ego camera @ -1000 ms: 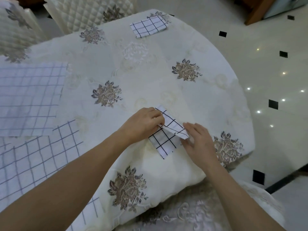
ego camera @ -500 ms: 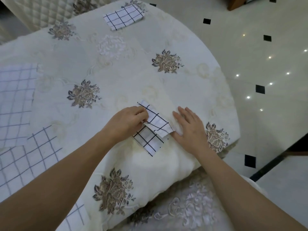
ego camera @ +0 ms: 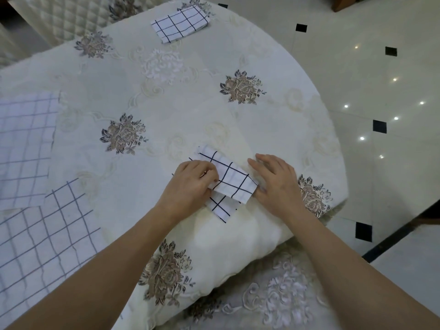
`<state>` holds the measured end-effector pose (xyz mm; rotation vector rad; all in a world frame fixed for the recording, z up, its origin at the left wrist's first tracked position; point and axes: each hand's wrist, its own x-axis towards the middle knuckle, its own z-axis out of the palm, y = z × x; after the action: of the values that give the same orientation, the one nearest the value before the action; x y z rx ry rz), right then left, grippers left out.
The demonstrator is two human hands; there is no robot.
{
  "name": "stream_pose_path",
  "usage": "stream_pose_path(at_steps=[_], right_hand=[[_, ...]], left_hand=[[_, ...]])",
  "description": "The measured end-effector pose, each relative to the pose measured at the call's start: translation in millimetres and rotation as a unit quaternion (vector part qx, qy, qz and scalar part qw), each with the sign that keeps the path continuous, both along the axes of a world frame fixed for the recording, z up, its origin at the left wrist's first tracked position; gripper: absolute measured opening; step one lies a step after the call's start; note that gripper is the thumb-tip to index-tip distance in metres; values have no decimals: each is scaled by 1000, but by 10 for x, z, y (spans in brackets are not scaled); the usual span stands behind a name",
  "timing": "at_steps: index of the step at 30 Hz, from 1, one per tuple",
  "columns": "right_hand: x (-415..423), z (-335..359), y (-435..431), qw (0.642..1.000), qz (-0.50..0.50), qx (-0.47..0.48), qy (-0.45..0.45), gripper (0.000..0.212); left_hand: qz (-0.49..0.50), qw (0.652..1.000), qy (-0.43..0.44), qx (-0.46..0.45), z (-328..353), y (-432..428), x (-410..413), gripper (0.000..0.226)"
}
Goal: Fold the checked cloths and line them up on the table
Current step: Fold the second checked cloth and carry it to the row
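A small white cloth with black checks [ego camera: 232, 181] lies half folded near the table's front edge, its upper flap laid over the lower part. My left hand [ego camera: 190, 184] pinches the flap's left edge with curled fingers. My right hand [ego camera: 273, 181] lies flat on the tablecloth just right of the cloth, its thumb touching the flap's end. A folded checked cloth [ego camera: 181, 23] lies at the far edge of the table. Two unfolded checked cloths lie at the left, one pale [ego camera: 23, 146] and one with bolder lines [ego camera: 42, 236].
The round table [ego camera: 190, 103] wears a cream tablecloth with embroidered flowers. It drops off at the right to a glossy tiled floor [ego camera: 381, 79]. A quilted chair back [ego camera: 66, 15] stands behind the table at the far left.
The flap has been laid further over the cloth. My right hand let go of the cloth's corner and now lies flat beside it. The view shifted a little.
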<state>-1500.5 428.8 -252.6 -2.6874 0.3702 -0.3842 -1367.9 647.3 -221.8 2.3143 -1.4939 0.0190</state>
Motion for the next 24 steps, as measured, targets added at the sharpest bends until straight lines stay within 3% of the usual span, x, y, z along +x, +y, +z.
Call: stream_pose_path(at_steps=[4,10,20,24], right_hand=[[18,-22,-45,999,33,-22,3,49],[28,-34,-112,997,51,-58,18,45],[-28,-48,-75,997,58,-29,31,47],[-44,-30,-59,997,66,-29,33,50]], left_hand=[[17,1000,-9,22,-63,40,-154,29],[49,999,-17,-16,-97,98,-128,23],[118,993,-13,-29,-140,210,-124,13],[132,991,2,-21,-135,262,-148,20]])
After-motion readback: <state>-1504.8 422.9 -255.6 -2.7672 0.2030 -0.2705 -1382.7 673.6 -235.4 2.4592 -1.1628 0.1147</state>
